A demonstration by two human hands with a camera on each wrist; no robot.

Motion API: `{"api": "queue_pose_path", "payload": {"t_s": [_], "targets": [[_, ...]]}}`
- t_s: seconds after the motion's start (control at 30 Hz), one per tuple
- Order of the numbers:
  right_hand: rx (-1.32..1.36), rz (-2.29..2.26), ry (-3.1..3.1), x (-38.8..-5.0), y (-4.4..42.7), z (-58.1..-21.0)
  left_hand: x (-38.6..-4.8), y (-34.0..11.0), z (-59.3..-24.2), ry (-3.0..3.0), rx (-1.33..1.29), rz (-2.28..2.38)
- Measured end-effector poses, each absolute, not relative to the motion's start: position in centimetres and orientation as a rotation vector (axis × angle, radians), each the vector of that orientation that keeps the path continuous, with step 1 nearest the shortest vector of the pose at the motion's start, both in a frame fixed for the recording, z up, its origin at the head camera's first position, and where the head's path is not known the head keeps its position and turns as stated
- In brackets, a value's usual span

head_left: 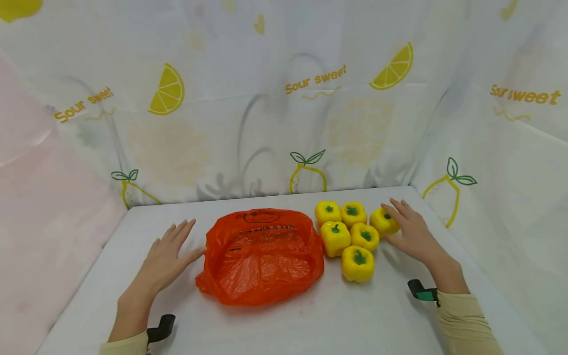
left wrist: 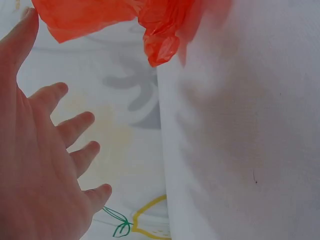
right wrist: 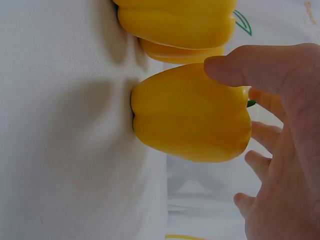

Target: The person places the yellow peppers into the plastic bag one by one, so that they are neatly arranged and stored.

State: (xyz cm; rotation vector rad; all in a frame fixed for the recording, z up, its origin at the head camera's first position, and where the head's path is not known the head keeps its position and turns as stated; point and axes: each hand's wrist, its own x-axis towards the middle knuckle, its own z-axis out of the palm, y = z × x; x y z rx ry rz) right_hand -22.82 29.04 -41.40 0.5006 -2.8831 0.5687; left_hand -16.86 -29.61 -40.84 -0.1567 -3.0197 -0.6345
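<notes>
A red plastic bag (head_left: 264, 259) lies on the table, its mouth spread wide. My left hand (head_left: 161, 261) is beside its left edge, fingers spread and thumb tip at the plastic; in the left wrist view the hand (left wrist: 45, 150) holds nothing and the bag (left wrist: 90, 17) hangs near the thumb. Several yellow bell peppers (head_left: 335, 239) stand right of the bag. At the rightmost pepper (head_left: 382, 223) is my right hand (head_left: 414, 234), its fingers extended. The right wrist view shows that hand (right wrist: 280, 130) around the upper part of the pepper (right wrist: 192, 115); whether it touches, I cannot tell.
The white table (head_left: 266, 330) carries the bag and peppers. Behind it and at both sides hangs a pale curtain (head_left: 248, 123) printed with lemons and lettering. A black wrist mount (head_left: 161, 329) is on the left wrist, another (head_left: 421, 291) on the right.
</notes>
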Motion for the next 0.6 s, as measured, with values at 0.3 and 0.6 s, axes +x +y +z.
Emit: {"api": "queue_pose_path", "payload": {"t_s": [0.3,0.6], "targets": [[0.518,0.601,-2.813,-23.4,28.8,-42.4,-16.8,-28.4,-40.5,-3.033,-0.208,-0.704],[0.504,0.659,-2.821,-24.0,28.0,-42.8,-17.0,-27.3,-40.8,-3.027,-0.298,-0.79]]}}
